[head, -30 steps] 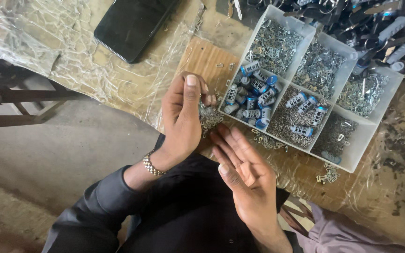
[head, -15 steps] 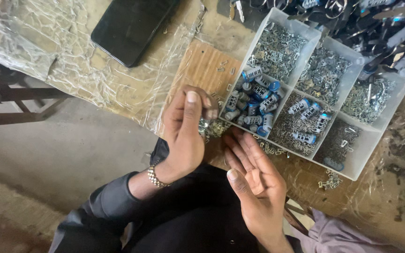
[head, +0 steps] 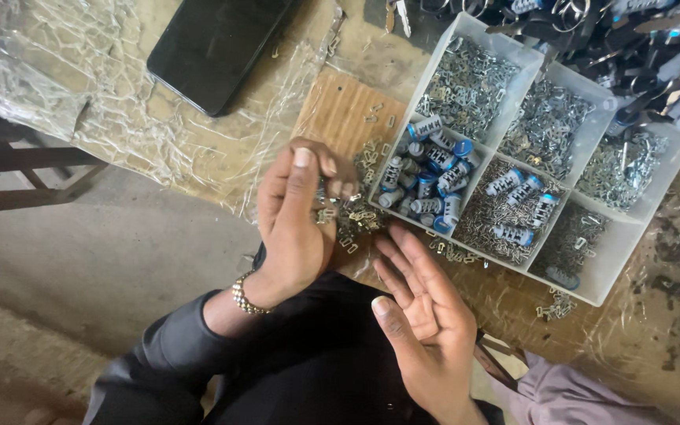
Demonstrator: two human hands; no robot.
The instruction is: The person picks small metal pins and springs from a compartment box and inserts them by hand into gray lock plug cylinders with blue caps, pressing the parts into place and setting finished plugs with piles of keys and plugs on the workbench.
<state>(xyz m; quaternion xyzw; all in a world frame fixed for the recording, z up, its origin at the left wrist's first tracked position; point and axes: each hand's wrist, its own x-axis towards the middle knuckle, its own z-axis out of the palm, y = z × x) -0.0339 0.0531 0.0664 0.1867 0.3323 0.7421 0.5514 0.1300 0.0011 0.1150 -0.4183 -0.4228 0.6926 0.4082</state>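
Above the bench [head: 198,157] edge, small metal clips [head: 326,206] were pinched in the left hand [head: 297,216], its grip pressed together, just beside the white compartment tray [head: 631,236]. Below it, the right hand [head: 423,319] was held empty, palm up and spread. More clips [head: 360,220] were scattered between them.

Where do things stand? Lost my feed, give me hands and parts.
Left hand pinching small metal clips above the pile. Right hand open, palm up, empty. Divided tray beside the pile; nothing blocking.
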